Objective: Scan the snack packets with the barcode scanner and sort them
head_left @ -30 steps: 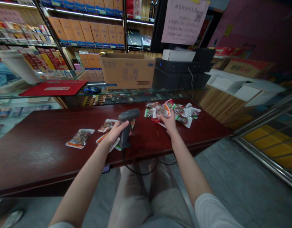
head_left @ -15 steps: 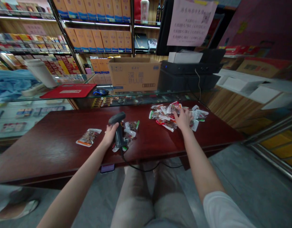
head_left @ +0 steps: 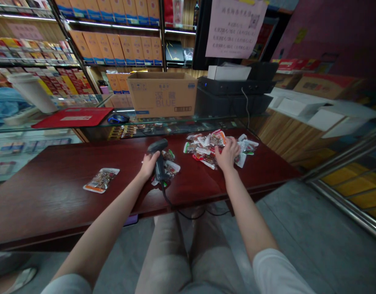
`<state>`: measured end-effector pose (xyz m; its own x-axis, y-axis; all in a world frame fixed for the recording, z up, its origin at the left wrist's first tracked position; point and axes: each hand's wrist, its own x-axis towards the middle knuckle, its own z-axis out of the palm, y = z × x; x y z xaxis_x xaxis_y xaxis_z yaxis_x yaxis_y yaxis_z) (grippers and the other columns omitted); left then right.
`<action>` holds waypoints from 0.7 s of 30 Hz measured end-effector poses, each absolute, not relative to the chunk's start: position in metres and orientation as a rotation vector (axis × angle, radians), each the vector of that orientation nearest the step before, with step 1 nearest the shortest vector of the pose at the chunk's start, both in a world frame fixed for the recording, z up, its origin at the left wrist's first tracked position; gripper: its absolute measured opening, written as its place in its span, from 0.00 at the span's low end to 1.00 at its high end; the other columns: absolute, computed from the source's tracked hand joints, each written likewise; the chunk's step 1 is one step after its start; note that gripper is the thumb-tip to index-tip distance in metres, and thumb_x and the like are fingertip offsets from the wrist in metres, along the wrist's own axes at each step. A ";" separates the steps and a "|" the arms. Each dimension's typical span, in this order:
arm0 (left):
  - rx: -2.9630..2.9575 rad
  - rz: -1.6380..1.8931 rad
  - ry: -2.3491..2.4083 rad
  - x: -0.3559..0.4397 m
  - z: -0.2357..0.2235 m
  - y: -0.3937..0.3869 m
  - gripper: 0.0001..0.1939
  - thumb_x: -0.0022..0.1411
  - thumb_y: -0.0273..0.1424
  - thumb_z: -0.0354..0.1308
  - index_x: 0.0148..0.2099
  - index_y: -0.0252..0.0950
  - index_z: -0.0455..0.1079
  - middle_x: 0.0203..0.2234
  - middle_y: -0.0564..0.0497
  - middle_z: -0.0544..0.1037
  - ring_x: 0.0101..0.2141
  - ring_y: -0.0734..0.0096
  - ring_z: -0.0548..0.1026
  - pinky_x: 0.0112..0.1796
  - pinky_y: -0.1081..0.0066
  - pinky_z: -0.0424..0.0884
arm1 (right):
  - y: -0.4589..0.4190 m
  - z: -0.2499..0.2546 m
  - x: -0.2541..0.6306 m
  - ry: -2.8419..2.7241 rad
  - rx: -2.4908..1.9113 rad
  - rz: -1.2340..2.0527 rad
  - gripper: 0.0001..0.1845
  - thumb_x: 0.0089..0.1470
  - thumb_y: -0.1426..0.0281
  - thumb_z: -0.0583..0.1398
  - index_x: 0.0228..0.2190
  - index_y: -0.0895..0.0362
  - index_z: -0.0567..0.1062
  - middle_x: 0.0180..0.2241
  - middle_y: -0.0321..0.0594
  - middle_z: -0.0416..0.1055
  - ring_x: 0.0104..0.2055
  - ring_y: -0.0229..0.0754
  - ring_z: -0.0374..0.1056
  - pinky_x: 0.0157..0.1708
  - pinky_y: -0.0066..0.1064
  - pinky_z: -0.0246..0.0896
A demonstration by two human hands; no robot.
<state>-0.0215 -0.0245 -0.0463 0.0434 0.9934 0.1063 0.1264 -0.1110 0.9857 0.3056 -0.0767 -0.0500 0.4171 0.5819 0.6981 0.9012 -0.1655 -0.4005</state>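
My left hand (head_left: 149, 163) is closed round the handle of a dark barcode scanner (head_left: 159, 157), held upright over a few snack packets (head_left: 170, 165) on the dark red table (head_left: 53, 196). The scanner's cable (head_left: 175, 208) drops off the table's front edge. My right hand (head_left: 227, 153) rests on a pile of small snack packets (head_left: 206, 148) further right, its fingers curled onto one packet in the pile. One more packet (head_left: 101, 180) lies alone to the left.
A glass counter (head_left: 145, 120) behind the table carries a cardboard box (head_left: 162, 94), a red mat (head_left: 73, 116), a mouse (head_left: 118, 119) and a black machine (head_left: 233, 96). Shelves of boxed goods fill the back wall. Another person's foot (head_left: 13, 277) shows at bottom left.
My right hand let go of the packet it held a second ago and moved right into the pile. The scanner in my left hand moved over the packets near the middle.
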 end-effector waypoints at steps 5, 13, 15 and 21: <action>1.306 1.193 1.162 -0.039 -0.033 -0.035 0.24 0.48 0.53 0.61 0.25 0.35 0.67 0.18 0.53 0.69 0.23 0.68 0.70 0.27 0.69 0.67 | -0.087 -0.042 0.272 -1.362 -1.654 -0.372 0.17 0.56 0.68 0.53 0.47 0.58 0.69 0.52 0.54 0.66 0.58 0.55 0.58 0.57 0.50 0.48; 1.005 1.072 1.086 -0.071 -0.026 -0.063 0.21 0.51 0.51 0.56 0.29 0.36 0.67 0.15 0.52 0.71 0.18 0.65 0.71 0.20 0.68 0.68 | -0.092 -0.046 0.199 -1.877 -1.675 0.201 0.10 0.58 0.62 0.58 0.35 0.53 0.78 0.43 0.43 0.75 0.50 0.51 0.65 0.51 0.47 0.49; 1.019 1.030 1.100 -0.078 -0.028 -0.065 0.22 0.51 0.52 0.56 0.28 0.36 0.67 0.14 0.52 0.71 0.16 0.67 0.71 0.19 0.70 0.67 | -0.094 -0.045 0.193 -1.885 -1.696 0.238 0.12 0.58 0.60 0.59 0.34 0.53 0.79 0.43 0.43 0.75 0.50 0.51 0.64 0.51 0.47 0.47; 1.125 0.958 1.089 -0.085 -0.030 -0.067 0.25 0.50 0.55 0.57 0.27 0.36 0.68 0.14 0.49 0.71 0.17 0.67 0.70 0.19 0.70 0.64 | -0.101 -0.051 0.176 -1.995 -1.641 0.259 0.15 0.54 0.56 0.62 0.31 0.56 0.78 0.43 0.44 0.74 0.48 0.53 0.64 0.49 0.47 0.48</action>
